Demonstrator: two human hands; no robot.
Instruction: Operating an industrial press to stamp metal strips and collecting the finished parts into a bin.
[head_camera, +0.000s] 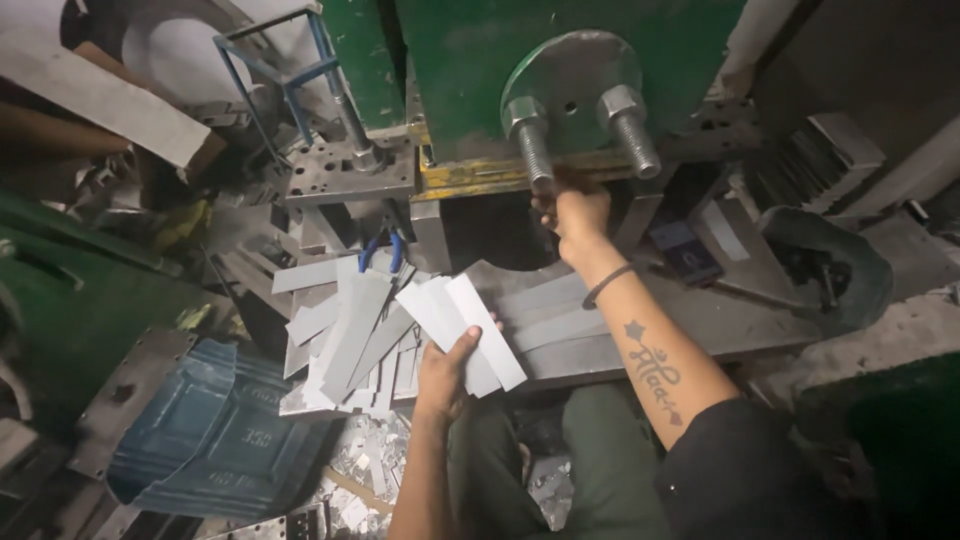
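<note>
My left hand (446, 366) grips a fan of flat grey metal strips (462, 322) by their near ends, held above the press bed. My right hand (577, 214) reaches forward into the dark gap under the green press head (470, 60), just below two large threaded bolts (530, 140); its fingers are curled and hidden from this side, so I cannot tell what they hold. A black band circles my right wrist. A loose heap of more grey strips (345, 335) lies on the bed to the left of my left hand.
A grey steel bed plate (720, 310) runs right of the strips. Blue-handled pliers (385, 250) lie behind the heap. A perforated die block (345, 170) sits at the left of the press. Blue curved sheet pieces (215, 430) and small metal offcuts (365, 465) cover the floor.
</note>
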